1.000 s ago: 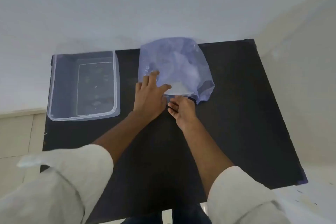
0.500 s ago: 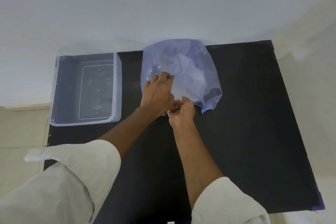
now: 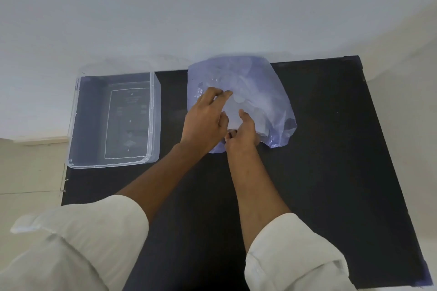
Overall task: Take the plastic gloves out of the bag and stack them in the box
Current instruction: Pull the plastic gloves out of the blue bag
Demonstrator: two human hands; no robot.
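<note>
Black tabletop (image 3: 331,149), against a pale wall. Clear plastic box (image 3: 155,125), rectangular, lidless, at the far left edge; nothing lies inside, only moulded markings on its floor. Translucent bluish plastic bag (image 3: 264,92), slumped at the far middle, just right of the box and apart from it; whitish crumpled plastic gloves (image 3: 238,100) show faintly through its film. Left hand (image 3: 204,120) rests on the bag's near left side, fingers spread and slightly bent. Right hand (image 3: 243,133) at the bag's near edge, fingers curled, pinching the film. Rolled white sleeves (image 3: 290,250) on both forearms.
</note>
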